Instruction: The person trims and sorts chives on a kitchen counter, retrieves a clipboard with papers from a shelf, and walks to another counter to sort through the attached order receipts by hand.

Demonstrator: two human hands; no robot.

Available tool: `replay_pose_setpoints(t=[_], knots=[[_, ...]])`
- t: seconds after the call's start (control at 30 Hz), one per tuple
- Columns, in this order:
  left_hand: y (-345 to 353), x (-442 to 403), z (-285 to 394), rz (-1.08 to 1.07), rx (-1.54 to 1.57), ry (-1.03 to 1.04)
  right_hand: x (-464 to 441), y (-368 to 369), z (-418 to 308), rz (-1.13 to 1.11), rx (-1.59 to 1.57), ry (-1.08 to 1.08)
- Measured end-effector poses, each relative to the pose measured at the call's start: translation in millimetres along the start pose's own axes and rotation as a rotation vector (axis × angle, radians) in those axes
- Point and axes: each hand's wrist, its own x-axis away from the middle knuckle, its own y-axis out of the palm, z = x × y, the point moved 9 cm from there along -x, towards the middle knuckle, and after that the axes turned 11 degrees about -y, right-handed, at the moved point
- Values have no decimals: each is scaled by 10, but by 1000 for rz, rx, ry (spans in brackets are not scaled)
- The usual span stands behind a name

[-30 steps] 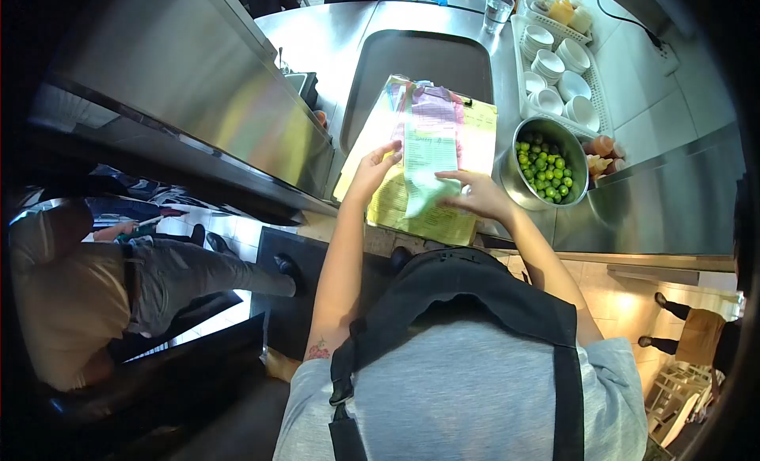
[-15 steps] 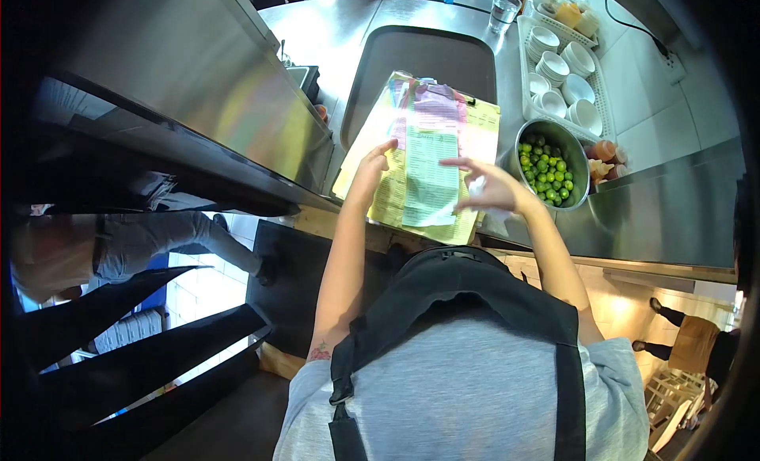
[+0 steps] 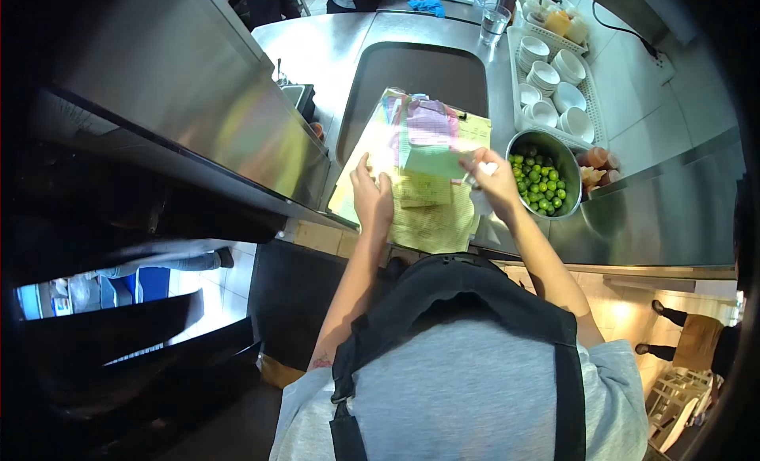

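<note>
A stack of yellow printed sheets (image 3: 431, 215) lies on the front part of a dark tray (image 3: 419, 65), with pink slips (image 3: 431, 122) on top. My left hand (image 3: 372, 200) rests at the stack's left side, thumb and fingers apart, holding nothing. At the right side, my right hand (image 3: 499, 188) pinches the edge of a green slip (image 3: 434, 161), whose lower part is lifted and blurred. Something small and white, perhaps crumpled paper, also shows in that hand. A black clip (image 3: 463, 116) sits at the stack's top edge.
A metal pot of small green limes (image 3: 542, 184) stands right of the stack. Behind it are a white basket (image 3: 590, 104) of stacked cups and a glass of water (image 3: 494, 25). A metal panel (image 3: 198, 81) rises at left. Other people stand beyond the counter and at lower right.
My right hand has closed on the green slip and raised its lower end, baring the yellow sheet beneath. The left hand has shifted slightly down. The view has tilted a little.
</note>
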Motion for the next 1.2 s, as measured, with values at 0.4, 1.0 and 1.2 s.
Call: replay_pose_setpoints(t=[0.4,1.0,1.2], knots=[[355,795,259,-216,-244,419,-253,-621,-161,430,-303,14],[311,687,183,-105,-229,346,-228,-778,42,418,-319,-2],[309,658,165,-107,-206,326,-181,-768,22,393,-267,21]])
